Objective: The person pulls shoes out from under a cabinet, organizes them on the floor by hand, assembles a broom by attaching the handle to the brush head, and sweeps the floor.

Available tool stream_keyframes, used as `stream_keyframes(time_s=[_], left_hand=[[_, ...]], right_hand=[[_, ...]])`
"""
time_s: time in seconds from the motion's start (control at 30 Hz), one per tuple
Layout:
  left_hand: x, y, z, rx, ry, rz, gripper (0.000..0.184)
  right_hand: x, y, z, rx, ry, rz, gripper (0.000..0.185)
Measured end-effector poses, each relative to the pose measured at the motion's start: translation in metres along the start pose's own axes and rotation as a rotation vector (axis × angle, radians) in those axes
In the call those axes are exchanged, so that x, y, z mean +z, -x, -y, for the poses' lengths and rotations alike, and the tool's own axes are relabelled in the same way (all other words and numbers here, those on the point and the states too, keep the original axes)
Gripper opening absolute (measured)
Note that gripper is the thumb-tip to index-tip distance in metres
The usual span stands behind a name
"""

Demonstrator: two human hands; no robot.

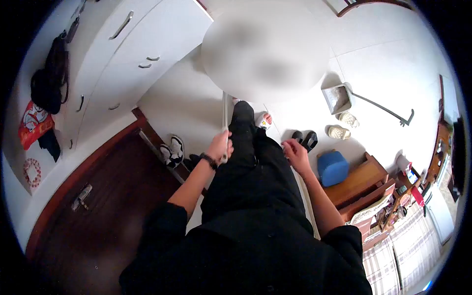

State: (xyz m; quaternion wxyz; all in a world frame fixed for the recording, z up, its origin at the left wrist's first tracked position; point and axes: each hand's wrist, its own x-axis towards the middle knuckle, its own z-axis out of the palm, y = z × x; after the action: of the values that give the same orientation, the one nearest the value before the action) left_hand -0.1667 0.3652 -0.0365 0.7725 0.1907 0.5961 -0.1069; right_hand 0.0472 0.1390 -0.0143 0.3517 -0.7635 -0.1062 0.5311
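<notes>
My left hand [221,148], with a dark band at the wrist, is wrapped round a pale pole [225,115] beside my left leg. The pole runs up to a large blurred patch, where its far end cannot be seen. Over my right thigh, my right hand [296,154] is closed, fingertips drawn together; whatever it holds, if anything, is too small to name. Below the patch, my right foot shows in a white slipper [263,121].
White cabinets [130,54] and a dark door [108,211] stand left, with shoes [172,150] nearby. On the right are a dustpan [338,97], its long handle, beige slippers [339,132], dark shoes [309,140], a blue stool [332,167] and wooden furniture [356,182].
</notes>
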Motion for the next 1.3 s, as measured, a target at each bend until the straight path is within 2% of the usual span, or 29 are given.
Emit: stream_keyframes(time_s=[0.07, 0.23, 0.37, 0.43, 0.47, 0.53, 0.6, 0.63, 0.7, 0.73, 0.77, 0.83, 0.87, 0.9, 0.97, 1.03, 1.1, 1.17, 1.3], left_hand=[[-0.009, 0.028, -0.004, -0.017, -0.112, -0.033, 0.032], [-0.017, 0.078, -0.025, -0.011, -0.313, 0.058, 0.031], [-0.001, 0.086, -0.038, 0.027, -0.492, 0.167, 0.031], [0.022, 0.081, -0.051, 0.083, -0.591, 0.191, 0.033], [0.040, 0.082, -0.061, 0.144, -0.683, 0.213, 0.035], [0.073, 0.066, -0.068, 0.201, -0.773, 0.234, 0.038], [0.105, 0.041, -0.064, 0.484, -0.954, 0.224, 0.044], [0.119, 0.026, -0.060, 0.473, -0.953, 0.220, 0.044], [0.146, -0.004, -0.058, 0.832, -1.045, 0.308, 0.047], [0.167, 0.003, -0.081, 0.710, -1.015, 0.338, 0.040], [0.176, -0.008, -0.086, 0.697, -1.020, 0.335, 0.040], [0.194, -0.032, -0.095, 0.855, -0.881, 0.285, 0.031], [0.201, -0.040, -0.103, 0.732, -0.895, 0.211, 0.025], [0.206, -0.047, -0.114, 0.701, -1.002, 0.155, 0.025], [0.192, -0.092, -0.110, 0.749, -1.168, 0.071, 0.027], [0.186, -0.121, -0.120, 0.684, -1.228, 0.026, 0.027], [0.179, -0.158, -0.129, 0.724, -1.266, -0.001, 0.026], [0.173, -0.194, -0.143, 0.616, -1.294, -0.041, 0.025], [0.142, -0.317, -0.176, 0.573, -1.452, -0.140, 0.028]], right_hand=[[0.017, -0.009, 0.017, -0.042, -0.001, 0.019, 0.023], [0.046, -0.030, 0.055, -0.128, 0.036, 0.155, 0.028], [0.058, -0.049, 0.067, -0.051, 0.023, 0.268, 0.033], [0.059, -0.060, 0.062, 0.118, -0.314, 0.376, 0.037], [0.052, -0.060, 0.074, 0.148, -0.382, 0.436, 0.041], [0.044, -0.063, 0.093, 0.163, -0.479, 0.386, 0.040], [0.033, -0.074, 0.088, 0.199, -0.608, 0.271, 0.037], [0.024, -0.077, 0.103, 0.228, -0.796, 0.214, 0.033], [0.001, -0.092, 0.106, 0.222, -1.037, 0.070, 0.030], [-0.014, -0.102, 0.098, 0.163, -1.094, 0.038, 0.030], [-0.035, -0.104, 0.110, 0.246, -1.142, -0.007, 0.031], [-0.069, -0.134, 0.083, 0.308, -1.173, -0.234, 0.031], [-0.092, -0.142, 0.072, 0.307, -1.110, -0.217, 0.031], [-0.115, -0.151, 0.062, 0.301, -1.048, -0.198, 0.031], [-0.147, -0.171, 0.036, 0.356, -0.992, -0.218, 0.022], [-0.168, -0.178, 0.020, 0.413, -0.911, -0.194, 0.020], [-0.178, -0.181, 0.014, 0.431, -0.860, -0.196, 0.020], [-0.176, -0.182, 0.000, 0.465, -0.799, -0.190, 0.020], [-0.137, -0.207, -0.013, 0.363, -0.774, -0.211, 0.021]])
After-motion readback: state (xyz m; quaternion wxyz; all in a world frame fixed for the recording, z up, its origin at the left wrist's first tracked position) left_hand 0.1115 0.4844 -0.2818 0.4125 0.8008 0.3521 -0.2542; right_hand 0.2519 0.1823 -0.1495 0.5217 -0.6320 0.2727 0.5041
